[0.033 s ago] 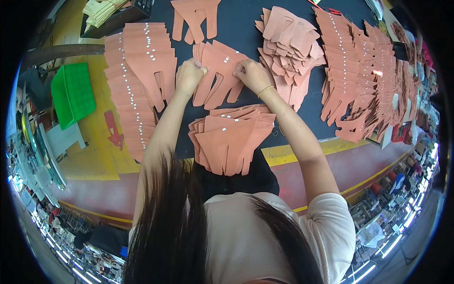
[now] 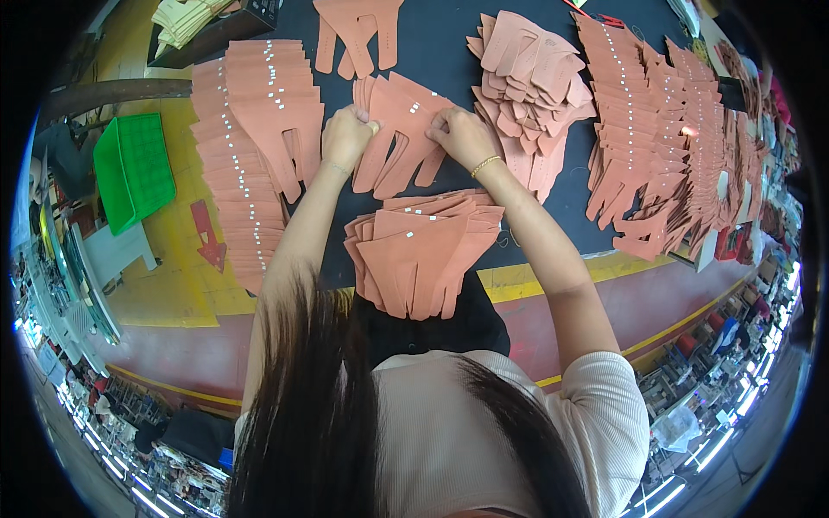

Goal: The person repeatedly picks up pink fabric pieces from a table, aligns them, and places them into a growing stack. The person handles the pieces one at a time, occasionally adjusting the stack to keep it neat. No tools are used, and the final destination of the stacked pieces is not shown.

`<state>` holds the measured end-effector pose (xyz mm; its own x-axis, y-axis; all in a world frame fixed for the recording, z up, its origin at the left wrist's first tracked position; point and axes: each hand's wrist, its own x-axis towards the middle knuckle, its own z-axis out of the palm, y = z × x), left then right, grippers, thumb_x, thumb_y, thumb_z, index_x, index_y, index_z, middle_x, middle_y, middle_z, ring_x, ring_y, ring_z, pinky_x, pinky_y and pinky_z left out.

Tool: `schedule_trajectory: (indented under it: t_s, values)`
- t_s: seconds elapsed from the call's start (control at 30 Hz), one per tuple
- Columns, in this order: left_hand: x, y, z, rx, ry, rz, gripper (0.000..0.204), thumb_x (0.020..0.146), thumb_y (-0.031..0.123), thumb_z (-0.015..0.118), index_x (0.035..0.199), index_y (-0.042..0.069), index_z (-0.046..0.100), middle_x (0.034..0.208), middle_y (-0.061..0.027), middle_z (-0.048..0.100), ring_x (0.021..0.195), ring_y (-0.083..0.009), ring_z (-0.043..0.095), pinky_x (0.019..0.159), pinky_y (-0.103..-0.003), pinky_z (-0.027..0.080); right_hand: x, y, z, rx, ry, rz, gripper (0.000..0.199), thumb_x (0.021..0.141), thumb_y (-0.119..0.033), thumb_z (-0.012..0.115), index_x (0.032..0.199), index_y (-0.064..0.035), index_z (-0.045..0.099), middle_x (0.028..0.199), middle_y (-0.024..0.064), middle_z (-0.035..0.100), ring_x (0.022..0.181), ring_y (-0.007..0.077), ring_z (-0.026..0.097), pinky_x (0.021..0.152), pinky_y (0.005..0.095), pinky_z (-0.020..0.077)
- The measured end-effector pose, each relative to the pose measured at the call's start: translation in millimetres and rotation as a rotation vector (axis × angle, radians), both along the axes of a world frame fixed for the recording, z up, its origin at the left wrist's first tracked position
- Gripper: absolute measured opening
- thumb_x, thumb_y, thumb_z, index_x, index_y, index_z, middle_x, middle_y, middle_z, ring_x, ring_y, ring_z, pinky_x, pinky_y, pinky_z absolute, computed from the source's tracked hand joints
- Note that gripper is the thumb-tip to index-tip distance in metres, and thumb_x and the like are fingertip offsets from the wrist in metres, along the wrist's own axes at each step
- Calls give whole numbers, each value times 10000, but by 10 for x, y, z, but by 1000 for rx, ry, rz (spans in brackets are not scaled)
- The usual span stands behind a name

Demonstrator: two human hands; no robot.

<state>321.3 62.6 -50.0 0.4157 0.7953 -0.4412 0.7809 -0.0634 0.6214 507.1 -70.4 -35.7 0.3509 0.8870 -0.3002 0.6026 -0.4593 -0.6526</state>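
Observation:
At the middle of the dark table lies a small stack of salmon-coloured, leather-like cut pieces (image 2: 399, 116) with slots and small white stickers. My left hand (image 2: 348, 136) is closed on the stack's left edge, thumb toward the pieces. Fingers pinched, my right hand (image 2: 462, 138) holds the right edge of the top piece. How many layers each hand grips is hidden. Closer to my body, a fanned pile of similar pieces (image 2: 414, 259) overhangs the table's near edge, below both wrists.
Long overlapping rows of stickered pieces lie at left (image 2: 237, 164) and right (image 2: 617, 112). A paler heap (image 2: 531, 82) sits just right of my right hand. More pieces (image 2: 358, 39) lie beyond. A black box (image 2: 216, 39) stands far left; a green crate (image 2: 134, 173) is beside the table.

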Motion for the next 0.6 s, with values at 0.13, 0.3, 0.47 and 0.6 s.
schedule_trajectory:
  t_s: [0.13,0.3,0.47,0.6]
  values:
    - [25,-18,62,14,2,13,310,752,225,813,830,2,612,740,-94,653,703,-191,627,660,-345,496,-13,-7,9,10,11,-18,179,771,-197,723,795,-26,675,915,168,686,895,342,658,796,442,523]
    - [38,-52,107,-28,2,59,309,744,219,827,836,19,611,744,-111,654,711,-238,638,682,-362,503,-20,-23,8,47,5,-19,182,774,-196,729,800,-25,673,898,170,678,915,340,646,814,438,513]
    - [5,-11,-16,-142,-110,141,310,740,203,836,890,7,648,764,-99,682,726,-204,659,689,-339,514,-12,-39,31,57,37,-15,185,780,-199,729,821,-26,678,878,161,670,905,336,639,805,432,505]
    - [-22,10,-107,-149,-104,138,309,743,189,834,915,1,660,759,-87,681,705,-181,648,679,-327,510,-15,-40,34,49,39,-27,191,779,-200,735,823,-23,678,870,154,670,894,331,639,793,433,503]
